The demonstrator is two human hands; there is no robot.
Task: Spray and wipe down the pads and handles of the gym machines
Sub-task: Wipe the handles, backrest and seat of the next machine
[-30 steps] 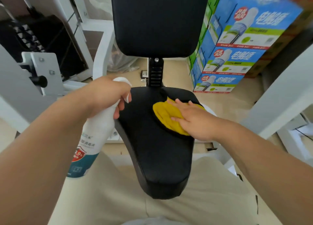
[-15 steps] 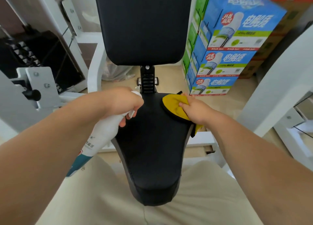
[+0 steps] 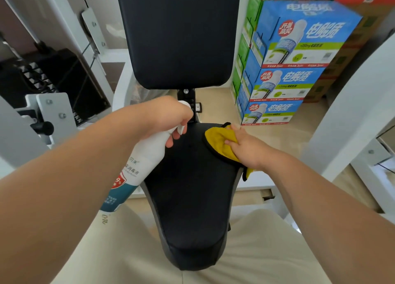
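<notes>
Left grip: your left hand (image 3: 168, 117), centre of the frame, is curled round the neck of the spray bottle (image 3: 142, 166), with fingers wrapped under the trigger.
Spray bottle: white with a teal band and a red badge; it slants from your hand down toward the lower left, with its nozzle end next to the rear of the seat pad.
Right grip: your right hand (image 3: 245, 148), right of centre, lies on the yellow cloth (image 3: 220, 144) with fingers stretched out, pressing it down rather than clutching it.
Yellow cloth: spread on the rear right corner of the seat pad; one end hangs over the pad's right edge below your wrist.
Seat pad (image 3: 192, 209): black, running from the middle of the frame to the lower centre, between your beige-clad legs.
Back pad (image 3: 179, 35): black, upright, filling the upper centre.
Frame (image 3: 346, 117): white bars at right and left.
Weight stack (image 3: 47, 76): dark, upper left, behind a black knob (image 3: 42, 128).
Cartons (image 3: 299, 48): blue printed boxes stacked at upper right, on the floor beside the machine.
</notes>
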